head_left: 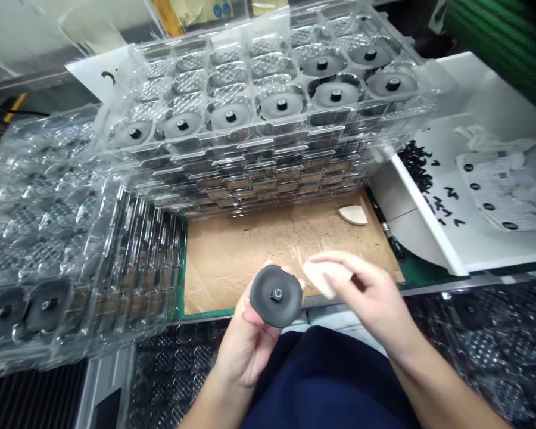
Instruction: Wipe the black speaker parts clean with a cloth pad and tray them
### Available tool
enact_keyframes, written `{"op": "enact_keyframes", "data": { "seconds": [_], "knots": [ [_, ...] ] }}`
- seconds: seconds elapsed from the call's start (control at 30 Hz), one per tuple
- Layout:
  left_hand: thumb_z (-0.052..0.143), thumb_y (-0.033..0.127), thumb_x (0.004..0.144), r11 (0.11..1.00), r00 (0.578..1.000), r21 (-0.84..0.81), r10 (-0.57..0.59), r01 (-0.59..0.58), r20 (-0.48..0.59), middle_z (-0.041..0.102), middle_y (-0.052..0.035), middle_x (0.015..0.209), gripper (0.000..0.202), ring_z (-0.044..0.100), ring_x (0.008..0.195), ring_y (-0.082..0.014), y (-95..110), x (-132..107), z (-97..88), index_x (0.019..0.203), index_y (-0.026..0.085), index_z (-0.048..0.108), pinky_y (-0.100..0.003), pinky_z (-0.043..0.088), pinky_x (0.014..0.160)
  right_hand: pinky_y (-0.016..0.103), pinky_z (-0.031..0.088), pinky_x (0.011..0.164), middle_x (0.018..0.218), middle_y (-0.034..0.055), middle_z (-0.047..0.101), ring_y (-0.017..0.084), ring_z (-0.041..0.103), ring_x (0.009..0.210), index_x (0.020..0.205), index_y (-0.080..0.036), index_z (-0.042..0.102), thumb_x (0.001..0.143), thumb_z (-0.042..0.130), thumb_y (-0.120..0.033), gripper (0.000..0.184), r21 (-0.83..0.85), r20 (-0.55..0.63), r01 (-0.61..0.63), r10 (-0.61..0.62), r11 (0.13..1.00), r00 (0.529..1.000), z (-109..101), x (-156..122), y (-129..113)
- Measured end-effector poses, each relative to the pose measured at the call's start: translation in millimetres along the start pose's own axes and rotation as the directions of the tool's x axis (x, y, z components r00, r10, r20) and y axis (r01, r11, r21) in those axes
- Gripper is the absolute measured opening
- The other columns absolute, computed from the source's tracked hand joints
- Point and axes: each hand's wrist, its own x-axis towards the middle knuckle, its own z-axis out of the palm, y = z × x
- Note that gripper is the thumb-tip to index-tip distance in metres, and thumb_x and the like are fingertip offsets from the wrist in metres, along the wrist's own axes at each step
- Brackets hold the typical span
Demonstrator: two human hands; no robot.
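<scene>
My left hand (pixel 241 342) grips a round black disc (pixel 276 295) with a small metal stud at its middle, held face up over my lap. My right hand (pixel 366 295) is just to the right of the disc, fingers closed on a pale wedge-shaped piece (pixel 324 277) whose tip is near the disc's rim. The right hand is slightly smeared by motion. A second pale wedge (pixel 352 215) lies on the cardboard sheet (pixel 250 250) ahead.
A stack of clear plastic trays (pixel 268 143) stands behind the cardboard, its top tray holding several black discs. More clear trays (pixel 49 238) are piled at the left. A white tray (pixel 473 238) at the right holds small black parts and a printed sheet.
</scene>
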Motion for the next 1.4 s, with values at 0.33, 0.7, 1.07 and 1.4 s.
{"op": "enact_keyframes", "data": {
  "seconds": [0.33, 0.7, 1.07, 1.4],
  "knots": [
    [0.076, 0.039, 0.062, 0.983, 0.987, -0.17, -0.051, 0.077, 0.151, 0.072, -0.0011, 0.107, 0.042, 0.065, 0.102, -0.0224, 2.5, -2.1, 3.5, 0.102, 0.027, 0.07, -0.028, 0.052, 0.09, 0.052, 0.036, 0.094, 0.114, 0.0144, 0.055, 0.032, 0.047, 0.11, 0.112, -0.018, 0.063, 0.086, 0.048, -0.032, 0.033, -0.396, -0.181, -0.091, 0.02, 0.914, 0.983, 40.9, -6.2, 112.4],
    [0.072, 0.041, 0.067, 0.933, 0.964, -0.29, -0.151, 0.212, 0.22, 0.07, 0.0003, 0.111, 0.04, 0.062, 0.107, -0.0178, 5.2, 3.6, -2.1, 0.101, 0.021, 0.07, -0.02, 0.048, 0.093, 0.048, 0.041, 0.09, 0.106, 0.0142, 0.057, 0.03, 0.052, 0.103, 0.095, -0.017, 0.068, 0.083, 0.055, -0.038, 0.028, -0.347, -0.209, -0.074, 0.0, 0.935, 0.978, 38.4, -3.6, 118.2],
    [0.077, 0.04, 0.061, 0.996, 0.992, -0.083, 0.025, -0.015, 0.124, 0.069, -0.0035, 0.113, 0.047, 0.063, 0.104, -0.0236, 1.3, -6.7, -3.2, 0.105, 0.025, 0.068, -0.03, 0.05, 0.092, 0.026, 0.048, 0.051, 0.079, 0.0044, 0.068, 0.017, 0.063, 0.063, 0.094, -0.017, 0.062, 0.09, 0.048, -0.038, 0.026, 0.008, -0.085, -0.179, 0.179, 0.984, 0.98, 13.5, -7.7, 47.6],
    [0.085, 0.039, 0.046, 0.981, 0.99, 0.134, 0.141, -0.143, 0.026, 0.07, 0.0001, 0.103, 0.059, 0.062, 0.096, -0.0149, -3.4, -6.7, -2.6, 0.101, 0.026, 0.069, -0.018, 0.048, 0.083, 0.033, 0.043, 0.066, 0.085, 0.0045, 0.07, 0.018, 0.056, 0.071, 0.1, -0.014, 0.065, 0.087, 0.052, -0.004, 0.021, -0.274, 0.086, 0.38, -0.371, 0.884, 0.925, 17.8, -4.1, -44.9]
  ]
}}
